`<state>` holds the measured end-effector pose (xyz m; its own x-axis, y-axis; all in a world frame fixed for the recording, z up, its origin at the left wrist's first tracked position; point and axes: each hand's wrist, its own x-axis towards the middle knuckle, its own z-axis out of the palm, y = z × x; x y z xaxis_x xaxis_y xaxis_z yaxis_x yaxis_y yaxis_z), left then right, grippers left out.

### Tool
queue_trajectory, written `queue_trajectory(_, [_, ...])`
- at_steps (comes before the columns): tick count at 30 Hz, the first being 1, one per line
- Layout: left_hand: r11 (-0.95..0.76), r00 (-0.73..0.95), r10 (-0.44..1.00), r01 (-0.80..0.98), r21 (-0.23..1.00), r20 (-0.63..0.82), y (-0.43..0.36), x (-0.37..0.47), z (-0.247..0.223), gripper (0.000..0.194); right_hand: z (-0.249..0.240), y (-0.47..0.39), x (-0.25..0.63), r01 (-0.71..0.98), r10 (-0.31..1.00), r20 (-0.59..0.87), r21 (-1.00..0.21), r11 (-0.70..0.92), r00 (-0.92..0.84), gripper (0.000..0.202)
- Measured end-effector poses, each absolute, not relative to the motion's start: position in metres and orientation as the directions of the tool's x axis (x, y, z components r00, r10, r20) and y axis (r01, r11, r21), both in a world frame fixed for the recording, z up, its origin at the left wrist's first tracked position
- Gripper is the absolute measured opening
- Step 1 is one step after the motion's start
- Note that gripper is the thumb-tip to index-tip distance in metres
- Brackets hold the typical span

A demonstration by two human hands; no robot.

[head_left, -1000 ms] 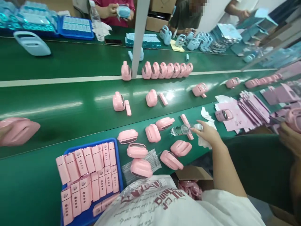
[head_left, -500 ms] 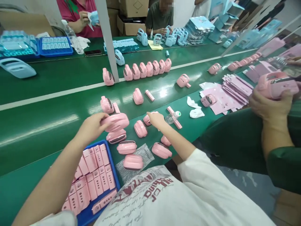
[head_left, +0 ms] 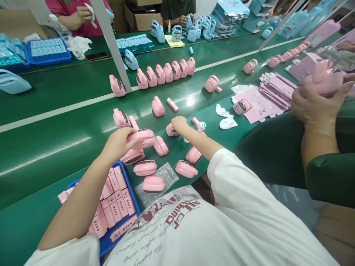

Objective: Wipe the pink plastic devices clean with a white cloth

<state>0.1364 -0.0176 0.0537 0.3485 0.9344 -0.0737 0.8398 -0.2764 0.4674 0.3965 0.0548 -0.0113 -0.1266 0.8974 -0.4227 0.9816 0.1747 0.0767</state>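
My left hand grips a pink handled device, rounded and glossy like a small portable speaker, held above others lying on the green bench. Farther right, my right hand has its fingers curled down at another pink handled device; the fingertips are mostly hidden. Just below, between the hands, rests a tilted pink device. Several more lie nearer my body, one of them on a clear bubble bag. A clear bottle with a white cap stands partly behind my right forearm.
A blue tray of pink sticks with dots sits at lower left. Pink devices line the belt. White wipes and pink card sheets lie right, near a co-worker's hands. A post rises ahead.
The view has shifted, so most things appear farther left and higher. My right hand has moved slightly away from me, its fingers more curled. My left hand still holds its device.
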Motion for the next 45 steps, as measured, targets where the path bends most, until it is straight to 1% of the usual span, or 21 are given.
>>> queue_trajectory(2, [-0.261, 0.333, 0.94, 0.841, 0.474, -0.074, -0.017, 0.135, 0.052, 0.037, -0.012, 0.042, 0.387, 0.985, 0.906, -0.406, 0.064, 0.158, -0.119, 0.041])
queue_trajectory(5, [-0.235, 0.306, 0.95, 0.836, 0.496, -0.066, -0.016, 0.133, 0.051, 0.04, -0.019, 0.012, 0.367, 0.983, 0.906, -0.386, -0.001, 0.184, -0.17, 0.043])
queue_trajectory(7, [-0.222, 0.293, 0.954, 0.834, 0.504, -0.064, -0.014, 0.132, 0.05, 0.04, -0.027, -0.008, 0.354, 0.973, 0.884, -0.408, -0.058, 0.223, -0.227, 0.046])
queue_trajectory(9, [-0.214, 0.289, 0.955, 0.836, 0.506, -0.074, -0.01, 0.132, 0.048, 0.037, -0.036, -0.021, 0.349, 0.967, 0.861, -0.442, -0.086, 0.238, -0.251, 0.042])
queue_trajectory(14, [-0.252, 0.329, 0.941, 0.841, 0.479, -0.084, 0.001, 0.141, 0.031, 0.034, -0.037, -0.022, 0.374, 0.965, 0.843, -0.476, -0.056, 0.255, -0.25, 0.032])
queue_trajectory(18, [-0.267, 0.361, 0.919, 0.865, 0.424, -0.158, 0.011, 0.162, 0.01, 0.035, -0.029, -0.025, 0.402, 0.918, 0.805, -0.464, -0.046, 0.394, -0.369, 0.026])
queue_trajectory(21, [-0.259, 0.37, 0.908, 0.866, 0.427, -0.198, 0.019, 0.183, -0.01, 0.035, -0.029, -0.033, 0.409, 0.86, 0.75, -0.466, -0.047, 0.508, -0.469, 0.022])
queue_trajectory(27, [-0.335, 0.478, 0.847, 0.82, 0.465, -0.233, 0.028, 0.216, -0.051, 0.035, -0.043, -0.032, 0.39, 0.748, 0.666, -0.398, -0.083, 0.658, -0.631, 0.026])
queue_trajectory(31, [-0.388, 0.534, 0.809, 0.799, 0.459, -0.246, 0.027, 0.208, -0.054, 0.039, -0.047, -0.028, 0.374, 0.738, 0.67, -0.351, -0.101, 0.667, -0.654, 0.027])
queue_trajectory(33, [-0.392, 0.532, 0.805, 0.809, 0.437, -0.262, 0.021, 0.188, -0.048, 0.043, -0.045, -0.033, 0.372, 0.767, 0.709, -0.324, -0.093, 0.635, -0.627, 0.026])
queue_trajectory(35, [-0.366, 0.493, 0.817, 0.844, 0.393, -0.3, 0.01, 0.159, -0.042, 0.051, -0.041, -0.044, 0.369, 0.802, 0.758, -0.279, -0.084, 0.592, -0.589, 0.033])
queue_trajectory(37, [-0.322, 0.438, 0.82, 0.885, 0.335, -0.368, -0.004, 0.131, -0.039, 0.056, -0.039, -0.058, 0.363, 0.8, 0.764, -0.24, -0.123, 0.588, -0.598, 0.039])
queue_trajectory(38, [-0.302, 0.412, 0.815, 0.902, 0.309, -0.406, -0.011, 0.119, -0.039, 0.056, -0.039, -0.066, 0.357, 0.778, 0.739, -0.245, -0.159, 0.608, -0.628, 0.039])
queue_trajectory(41, [-0.255, 0.344, 0.808, 0.936, 0.241, -0.479, -0.026, 0.098, -0.041, 0.047, -0.046, -0.084, 0.33, 0.686, 0.613, -0.313, -0.259, 0.68, -0.725, 0.032])
queue_trajectory(43, [-0.222, 0.291, 0.826, 0.955, 0.195, -0.483, -0.03, 0.096, -0.043, 0.042, -0.054, -0.086, 0.311, 0.672, 0.581, -0.346, -0.271, 0.689, -0.736, 0.029])
queue_trajectory(45, [-0.195, 0.248, 0.846, 0.968, 0.159, -0.471, -0.03, 0.097, -0.044, 0.038, -0.061, -0.083, 0.297, 0.667, 0.576, -0.344, -0.278, 0.691, -0.741, 0.029])
